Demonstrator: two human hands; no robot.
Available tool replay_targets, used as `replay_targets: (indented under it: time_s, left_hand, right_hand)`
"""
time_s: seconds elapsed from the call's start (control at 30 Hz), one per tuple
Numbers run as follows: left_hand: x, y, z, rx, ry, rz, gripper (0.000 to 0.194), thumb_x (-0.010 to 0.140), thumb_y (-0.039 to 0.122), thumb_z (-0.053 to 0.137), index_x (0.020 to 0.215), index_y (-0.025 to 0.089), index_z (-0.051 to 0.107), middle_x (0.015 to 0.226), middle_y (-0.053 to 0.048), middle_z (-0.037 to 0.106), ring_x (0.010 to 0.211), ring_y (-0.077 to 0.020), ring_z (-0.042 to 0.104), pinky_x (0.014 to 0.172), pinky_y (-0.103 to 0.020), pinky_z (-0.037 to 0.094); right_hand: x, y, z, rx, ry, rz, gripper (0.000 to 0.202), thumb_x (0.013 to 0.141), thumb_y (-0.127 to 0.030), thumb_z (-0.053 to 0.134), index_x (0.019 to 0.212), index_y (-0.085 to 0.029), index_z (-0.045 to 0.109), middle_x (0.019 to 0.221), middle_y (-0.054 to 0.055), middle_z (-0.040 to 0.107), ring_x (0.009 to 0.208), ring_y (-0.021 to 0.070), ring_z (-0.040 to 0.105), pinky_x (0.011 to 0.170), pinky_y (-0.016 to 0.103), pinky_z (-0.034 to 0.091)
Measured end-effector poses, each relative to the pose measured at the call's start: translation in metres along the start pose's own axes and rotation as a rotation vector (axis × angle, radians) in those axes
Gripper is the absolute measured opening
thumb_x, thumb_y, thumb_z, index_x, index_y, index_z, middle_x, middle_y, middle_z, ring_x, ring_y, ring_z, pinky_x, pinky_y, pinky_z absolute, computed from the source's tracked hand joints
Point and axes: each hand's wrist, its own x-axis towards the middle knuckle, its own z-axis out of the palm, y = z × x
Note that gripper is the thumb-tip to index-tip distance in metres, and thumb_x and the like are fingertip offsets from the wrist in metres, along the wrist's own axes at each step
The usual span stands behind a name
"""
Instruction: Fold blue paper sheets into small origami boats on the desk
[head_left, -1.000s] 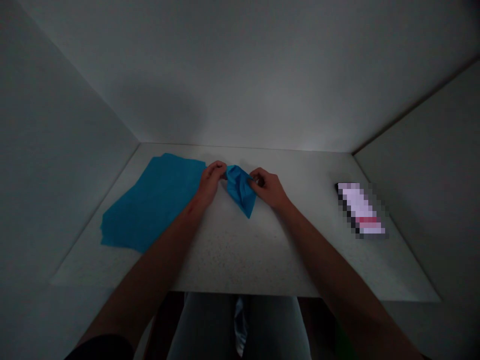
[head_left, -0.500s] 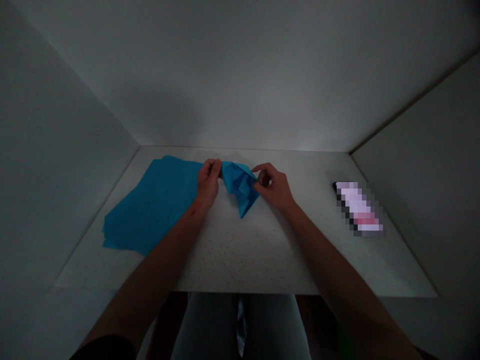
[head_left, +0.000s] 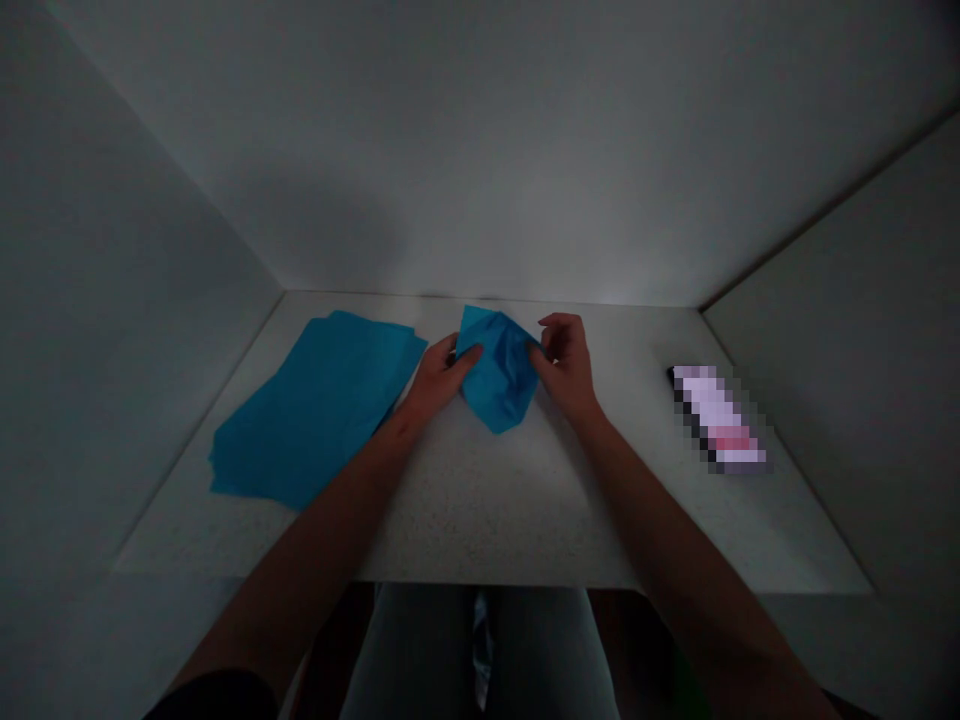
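A creased piece of blue paper [head_left: 498,385] is held up between both hands over the middle of the table. Its left side is pinched in my left hand [head_left: 442,375], the thumb lying on its face and the other fingers partly hidden behind. At the right edge, my right hand [head_left: 566,365] grips the paper with thumb and curled fingers, the index finger raised and bent. Left of my left hand lies a stack of flat blue sheets [head_left: 315,405], its edges uneven.
On the right of the white table [head_left: 465,520] lies a phone [head_left: 716,415] with its lit screen blurred out. Pale walls enclose the table at the back [head_left: 480,180] and both sides. My legs [head_left: 420,650] are below the front edge.
The held paper has opened out from a folded, pointed shape into a broader, rounder one. Both hands have shifted a little to the right, and the left thumb now lies across the paper's face.
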Motion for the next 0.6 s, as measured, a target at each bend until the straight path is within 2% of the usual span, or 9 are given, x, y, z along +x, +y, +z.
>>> replay_targets:
  time_s: [0.1,0.17,0.23,0.33,0.43,0.6]
  left_hand:
    - [0.001,0.003,-0.001,-0.002,-0.023,0.073,0.032,0.092,0.052,0.075,0.108,0.023,0.074,0.105,-0.008,0.081,0.098,-0.0266,0.077,0.088,-0.04,0.065]
    - [-0.001,0.007,-0.001,0.021,-0.072,0.161,0.034,0.093,0.045,0.073,0.12,0.024,0.074,0.123,-0.01,0.079,0.115,-0.0286,0.075,0.099,-0.043,0.063]
    - [-0.003,0.01,0.0,0.056,-0.123,0.267,0.038,0.093,0.041,0.072,0.128,0.025,0.072,0.147,-0.013,0.071,0.133,-0.0309,0.069,0.107,-0.046,0.06]
    - [-0.007,0.013,0.002,0.144,-0.194,0.374,0.03,0.097,0.038,0.07,0.123,0.024,0.073,0.169,-0.015,0.053,0.146,-0.0327,0.061,0.11,-0.047,0.059]
    - [-0.01,0.013,0.005,0.227,-0.269,0.434,0.02,0.099,0.035,0.069,0.114,0.022,0.073,0.171,-0.015,0.05,0.15,-0.0322,0.058,0.115,-0.049,0.057]
    - [-0.012,0.011,0.008,0.341,-0.312,0.5,0.011,0.097,0.032,0.072,0.099,0.021,0.07,0.167,-0.015,0.054,0.152,-0.0322,0.055,0.124,-0.051,0.049]
  right_hand:
    - [0.0,-0.001,-0.005,-0.166,-0.024,-0.13,0.011,0.095,-0.025,0.061,0.105,-0.027,0.066,0.095,0.004,0.059,0.083,0.0211,0.059,0.074,0.035,0.049]
    - [-0.001,-0.006,-0.005,-0.253,-0.088,-0.187,0.009,0.096,-0.025,0.062,0.101,-0.026,0.07,0.095,0.005,0.063,0.087,0.0227,0.062,0.08,0.038,0.051]
    - [-0.004,-0.012,-0.002,-0.301,-0.128,-0.198,0.011,0.096,-0.031,0.068,0.105,-0.025,0.072,0.092,0.005,0.065,0.086,0.0235,0.063,0.084,0.04,0.05]
    - [-0.007,-0.02,0.004,-0.312,-0.118,-0.154,0.026,0.093,-0.045,0.077,0.109,-0.024,0.073,0.09,0.005,0.069,0.085,0.0244,0.064,0.084,0.041,0.049]
    - [-0.01,-0.023,0.009,-0.269,-0.092,-0.06,0.028,0.093,-0.048,0.078,0.108,-0.024,0.071,0.087,0.005,0.071,0.081,0.0238,0.064,0.079,0.039,0.049]
    - [-0.011,-0.024,0.011,-0.167,-0.046,0.007,0.013,0.098,-0.038,0.069,0.1,-0.026,0.067,0.08,0.002,0.067,0.074,0.0212,0.061,0.072,0.036,0.046]
